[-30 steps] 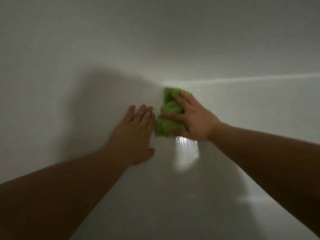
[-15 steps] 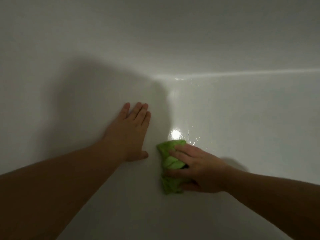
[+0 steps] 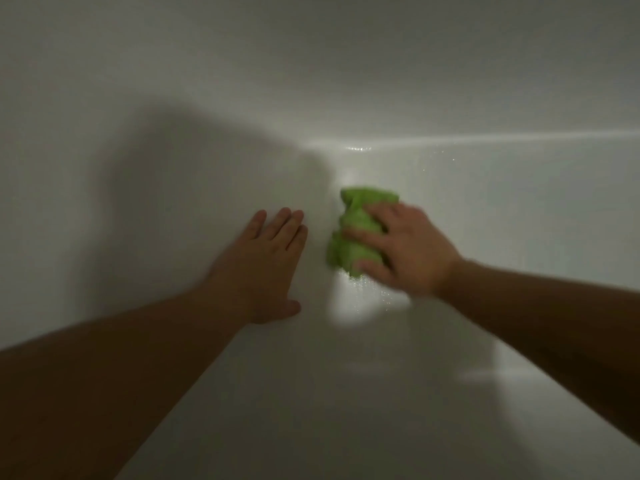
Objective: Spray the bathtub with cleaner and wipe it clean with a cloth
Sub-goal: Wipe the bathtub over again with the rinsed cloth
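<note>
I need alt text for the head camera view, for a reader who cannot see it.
A person's right hand presses a crumpled green cloth against the wet white bathtub wall near a corner. The left hand lies flat on the wall beside it, apart from the cloth.

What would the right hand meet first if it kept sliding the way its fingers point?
Likely the left hand. The right hand presses the green cloth on the tub wall, fingers pointing left; only bare wall lies between.
</note>
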